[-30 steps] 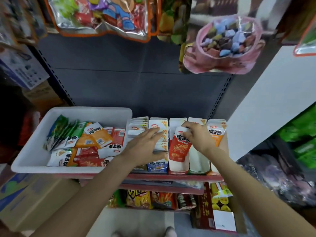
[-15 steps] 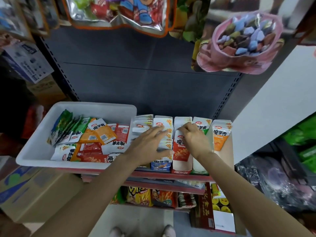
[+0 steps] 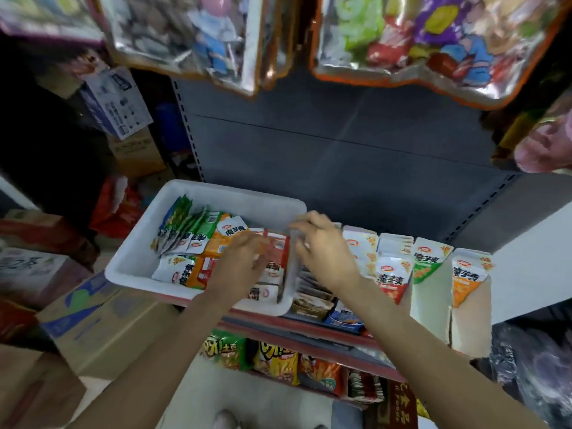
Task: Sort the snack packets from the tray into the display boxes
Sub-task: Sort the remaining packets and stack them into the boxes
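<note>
A white tray (image 3: 136, 267) on the shelf holds green (image 3: 185, 227), orange and red snack packets (image 3: 277, 255). To its right stand display boxes in a row, with a red-fronted (image 3: 393, 277), a green-fronted (image 3: 428, 261) and an orange-fronted box (image 3: 467, 274). My left hand (image 3: 241, 264) hangs over the red packets at the tray's right end, fingers pointing down and blurred. My right hand (image 3: 325, 252) reaches left above the tray's right rim and the leftmost box, fingers loosely extended. Nothing shows in either hand.
Large foil snack bags (image 3: 433, 41) hang overhead. A lower shelf (image 3: 278, 360) carries chip bags. Cardboard cartons (image 3: 102, 323) are stacked at the left below the tray. A white side panel (image 3: 532, 267) bounds the boxes on the right.
Both hands have moved left from the display boxes toward the tray. The right hand has left the red-fronted box. The view has swung left.
</note>
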